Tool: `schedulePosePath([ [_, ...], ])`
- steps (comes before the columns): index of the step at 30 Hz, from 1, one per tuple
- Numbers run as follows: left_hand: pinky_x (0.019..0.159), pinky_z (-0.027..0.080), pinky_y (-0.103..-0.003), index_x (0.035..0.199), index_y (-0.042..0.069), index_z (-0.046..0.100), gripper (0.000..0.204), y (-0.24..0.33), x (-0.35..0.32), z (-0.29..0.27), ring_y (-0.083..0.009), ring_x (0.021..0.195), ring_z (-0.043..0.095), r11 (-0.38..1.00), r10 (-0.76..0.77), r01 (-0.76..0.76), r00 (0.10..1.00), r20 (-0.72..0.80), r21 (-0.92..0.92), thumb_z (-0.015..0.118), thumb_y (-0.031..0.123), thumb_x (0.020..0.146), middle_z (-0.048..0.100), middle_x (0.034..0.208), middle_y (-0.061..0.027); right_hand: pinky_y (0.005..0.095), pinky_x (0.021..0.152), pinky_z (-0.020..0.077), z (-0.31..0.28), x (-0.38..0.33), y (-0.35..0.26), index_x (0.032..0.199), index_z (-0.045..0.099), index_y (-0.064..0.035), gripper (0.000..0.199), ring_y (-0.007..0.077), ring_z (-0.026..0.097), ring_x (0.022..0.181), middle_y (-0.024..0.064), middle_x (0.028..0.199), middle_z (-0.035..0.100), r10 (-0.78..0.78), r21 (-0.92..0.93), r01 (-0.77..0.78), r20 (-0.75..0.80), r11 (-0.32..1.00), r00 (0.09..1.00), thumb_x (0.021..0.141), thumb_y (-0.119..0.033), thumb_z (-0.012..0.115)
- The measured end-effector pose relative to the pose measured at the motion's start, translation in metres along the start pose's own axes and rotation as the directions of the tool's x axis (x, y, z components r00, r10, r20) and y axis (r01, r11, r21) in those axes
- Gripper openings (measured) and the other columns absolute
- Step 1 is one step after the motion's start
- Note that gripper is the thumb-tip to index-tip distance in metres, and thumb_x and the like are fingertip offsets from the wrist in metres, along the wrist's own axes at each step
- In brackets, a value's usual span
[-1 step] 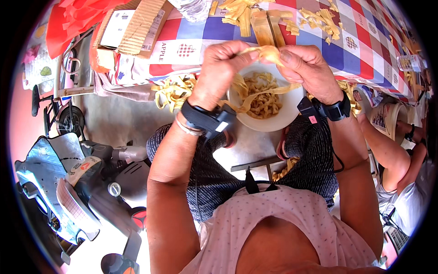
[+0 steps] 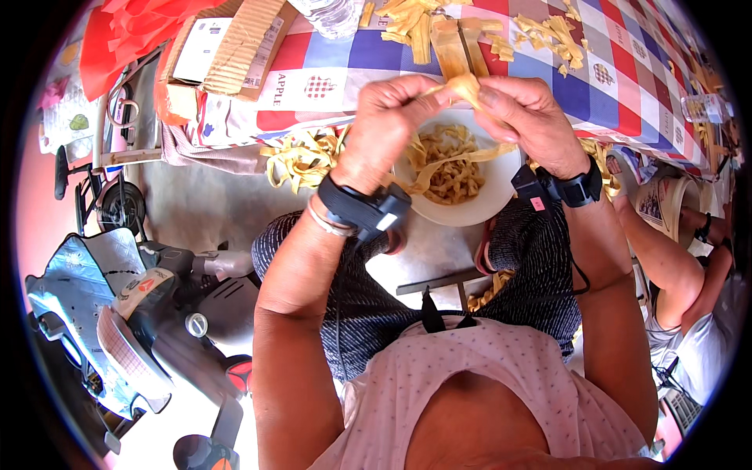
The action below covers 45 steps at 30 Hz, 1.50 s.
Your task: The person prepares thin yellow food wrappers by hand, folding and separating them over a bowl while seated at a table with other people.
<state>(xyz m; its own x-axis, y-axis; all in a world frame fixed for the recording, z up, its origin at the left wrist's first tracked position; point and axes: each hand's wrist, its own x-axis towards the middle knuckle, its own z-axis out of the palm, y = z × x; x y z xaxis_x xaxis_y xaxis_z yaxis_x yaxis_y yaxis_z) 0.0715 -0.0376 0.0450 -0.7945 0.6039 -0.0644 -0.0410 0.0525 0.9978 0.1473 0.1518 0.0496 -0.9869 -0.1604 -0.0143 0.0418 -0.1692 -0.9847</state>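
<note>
My left hand (image 2: 384, 125) and my right hand (image 2: 529, 121) meet above a white bowl (image 2: 501, 205), both closed. Between their fingertips is a soft yellow strip (image 2: 464, 88), flat like tofu skin, bent into a small loop or knot. The left thumb and fingers pinch one side of it, the right thumb and fingers the other. Inside the bowl lies a heap of yellow knotted pieces (image 2: 454, 168). One long strip (image 2: 439, 174) runs across the top of the heap toward my right hand. Part of the bowl's far side is hidden by my hands.
A checked tablecloth (image 2: 352, 59) covers the table ahead, with more yellow pieces (image 2: 548, 35) on it. Loose strips (image 2: 301, 160) hang by its near edge. A cardboard box (image 2: 243, 47) stands at the left. A scooter (image 2: 196, 305) is parked left; another person's arm (image 2: 666, 254) shows right.
My left hand has moved slightly right and nearer to me, toward my right hand. The strip between the fingertips is drawn into a more upright loop. My right hand has barely moved.
</note>
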Motion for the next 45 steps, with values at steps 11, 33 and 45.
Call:
schedulePosePath([
  [11,0.053,0.046,-0.032,0.084,0.001,0.052,0.028,-0.027,0.001,0.022,-0.0209,0.056,0.058,0.822,0.238,-0.067,0.943,-0.233,0.566,0.074,0.016,0.075,0.059,0.064,-0.0085,0.0228,0.050,0.0494,0.009,0.002,0.020,0.144,0.032,-0.0101,0.049,0.0083,0.056,0.055,0.0076,0.076,0.063,0.352,-0.083,-0.350,0.022,0.933,0.936,0.096,-0.007,0.043],
  [33,0.061,0.041,-0.024,0.094,0.003,0.056,0.018,-0.036,0.011,-0.001,-0.0114,0.068,0.052,0.794,-0.417,0.456,0.890,0.185,-0.403,0.067,0.006,0.080,0.062,0.086,-0.0061,0.0221,0.064,0.0477,0.000,0.016,0.048,0.104,0.056,0.0034,0.025,0.0089,0.060,0.075,0.0077,0.088,0.066,-0.034,-0.142,0.015,-0.133,0.990,0.991,0.081,0.011,0.051],
  [45,0.058,0.038,-0.020,0.090,0.001,0.060,0.015,-0.036,0.010,0.003,-0.0081,0.063,0.050,0.882,-0.257,0.226,0.966,-0.020,-0.414,0.065,-0.006,0.078,0.061,0.080,-0.0024,0.0259,0.067,0.0485,0.010,0.021,0.043,0.105,0.050,0.0035,0.024,0.0136,0.061,0.076,0.0132,0.087,0.065,-0.067,-0.265,0.017,-0.180,0.964,0.981,0.082,0.010,0.048],
])
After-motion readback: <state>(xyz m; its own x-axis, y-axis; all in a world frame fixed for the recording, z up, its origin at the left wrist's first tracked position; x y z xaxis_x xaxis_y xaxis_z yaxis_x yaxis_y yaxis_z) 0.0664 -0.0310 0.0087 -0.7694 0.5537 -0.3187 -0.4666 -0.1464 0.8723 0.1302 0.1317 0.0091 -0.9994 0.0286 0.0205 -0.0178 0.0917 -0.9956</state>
